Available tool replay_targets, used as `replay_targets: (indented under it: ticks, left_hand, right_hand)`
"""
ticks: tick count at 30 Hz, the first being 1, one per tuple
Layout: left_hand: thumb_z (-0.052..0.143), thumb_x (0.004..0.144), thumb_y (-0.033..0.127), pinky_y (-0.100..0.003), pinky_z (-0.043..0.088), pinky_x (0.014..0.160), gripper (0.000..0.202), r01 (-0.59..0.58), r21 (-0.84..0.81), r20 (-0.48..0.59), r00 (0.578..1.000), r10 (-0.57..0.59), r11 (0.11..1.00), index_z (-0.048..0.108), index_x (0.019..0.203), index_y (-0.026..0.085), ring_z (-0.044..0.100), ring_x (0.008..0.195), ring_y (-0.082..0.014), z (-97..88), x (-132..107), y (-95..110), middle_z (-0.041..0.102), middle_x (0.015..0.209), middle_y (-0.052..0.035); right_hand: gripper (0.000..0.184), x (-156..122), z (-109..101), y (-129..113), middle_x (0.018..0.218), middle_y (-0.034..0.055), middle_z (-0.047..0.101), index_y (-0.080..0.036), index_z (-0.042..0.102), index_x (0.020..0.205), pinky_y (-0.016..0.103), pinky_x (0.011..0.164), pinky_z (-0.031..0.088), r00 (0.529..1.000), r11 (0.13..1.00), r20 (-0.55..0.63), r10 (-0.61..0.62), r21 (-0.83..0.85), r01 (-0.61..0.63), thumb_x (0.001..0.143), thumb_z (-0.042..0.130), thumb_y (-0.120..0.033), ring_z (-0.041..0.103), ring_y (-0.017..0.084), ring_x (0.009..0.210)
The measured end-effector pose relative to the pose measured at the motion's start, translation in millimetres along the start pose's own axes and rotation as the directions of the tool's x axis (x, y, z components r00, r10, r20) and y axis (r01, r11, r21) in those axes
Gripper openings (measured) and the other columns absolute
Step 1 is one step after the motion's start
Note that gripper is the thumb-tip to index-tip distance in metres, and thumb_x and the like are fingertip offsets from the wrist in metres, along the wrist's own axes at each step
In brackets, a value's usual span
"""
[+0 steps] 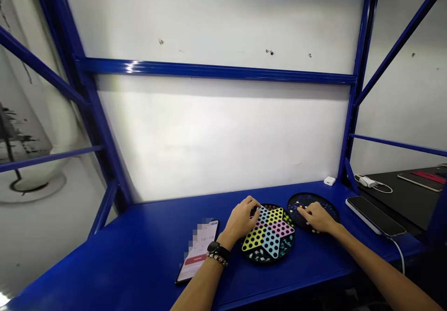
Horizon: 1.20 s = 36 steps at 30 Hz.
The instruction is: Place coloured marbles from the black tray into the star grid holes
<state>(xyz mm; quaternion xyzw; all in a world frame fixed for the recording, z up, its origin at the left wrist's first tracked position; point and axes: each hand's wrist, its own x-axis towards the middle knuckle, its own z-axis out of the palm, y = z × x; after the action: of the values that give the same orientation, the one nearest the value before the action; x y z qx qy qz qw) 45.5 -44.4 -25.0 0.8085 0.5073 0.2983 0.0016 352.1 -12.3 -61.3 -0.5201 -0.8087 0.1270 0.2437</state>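
A round Chinese checkers board [270,229] lies on the blue table, its star printed in yellow, pink and light blue with dark holes. Around the star, rim compartments hold small coloured pieces, among them white ones [260,255] and teal ones [287,242]. My left hand [242,215] is at the board's upper left, its fingers bent toward the thumb at a star point; anything between them is too small to make out. Over a black round perforated tray [326,204] with a few small pieces, my right hand [318,215] has curled fingers, fingertips beside a tiny orange spot.
Left of the board lies a phone [202,248] with a lit screen. At right are a dark-screened phone [375,214] on a white block with a cable, and a small white box [329,180]. Blue metal frame posts [108,152] rise at both sides against a white wall.
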Motion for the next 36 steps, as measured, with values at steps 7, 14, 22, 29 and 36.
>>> replay_targets:
  ticks: [7,14,22,29,36]
  left_hand:
    - [0.045,0.095,0.028,-0.033,0.052,0.078,0.017,0.077,-0.041,-0.314,0.946,-0.086,0.996,0.062,0.096,0.025,0.065,0.090,-0.0214,-13.9,4,-9,0.065,0.101,-0.0042]
    - [0.043,0.096,0.029,-0.034,0.054,0.074,0.021,0.085,-0.119,-0.490,0.862,-0.133,0.989,0.063,0.091,0.022,0.065,0.083,-0.0208,-22.1,3,-12,0.063,0.096,-0.0050]
    - [0.044,0.095,0.027,-0.032,0.053,0.074,0.020,0.044,-0.099,-0.463,0.882,-0.085,0.994,0.063,0.094,0.023,0.064,0.083,-0.0196,-18.2,4,-10,0.063,0.097,-0.0035]
    - [0.045,0.094,0.026,-0.030,0.053,0.074,0.018,0.048,-0.084,-0.455,0.887,-0.081,0.995,0.063,0.093,0.024,0.065,0.083,-0.0186,-18.0,4,-11,0.063,0.095,-0.0027]
    - [0.044,0.096,0.029,-0.032,0.052,0.076,0.019,0.065,-0.087,-0.423,0.901,-0.096,0.994,0.062,0.094,0.023,0.064,0.083,-0.0196,-18.2,3,-11,0.063,0.097,-0.0030]
  right_hand:
    - [0.067,78,35,-97,0.047,-0.0021,0.036,-0.021,0.062,0.048,0.028,0.052,0.025,0.982,0.978,-0.113,-0.154,0.127,0.168,0.102,0.037,-0.052,0.031,0.010,0.047]
    - [0.043,113,90,-159,0.068,0.0052,0.069,-0.018,0.072,0.066,0.026,0.062,0.040,0.968,0.964,0.072,-0.240,-0.096,0.246,0.096,0.050,-0.042,0.061,0.017,0.065]
    - [0.025,106,92,-159,0.105,0.0114,0.074,-0.017,0.070,0.103,0.030,0.073,0.047,0.944,0.933,0.172,-0.281,-0.179,0.311,0.093,0.051,-0.031,0.070,0.025,0.088]
    - [0.023,107,99,-155,0.104,0.0105,0.072,-0.017,0.068,0.106,0.029,0.073,0.047,0.948,0.943,0.087,-0.307,-0.104,0.315,0.094,0.050,-0.027,0.068,0.022,0.088]
    - [0.023,107,92,-137,0.095,0.0080,0.066,-0.018,0.067,0.084,0.031,0.080,0.044,0.934,0.927,0.045,-0.355,-0.111,0.358,0.095,0.057,-0.036,0.061,0.021,0.092]
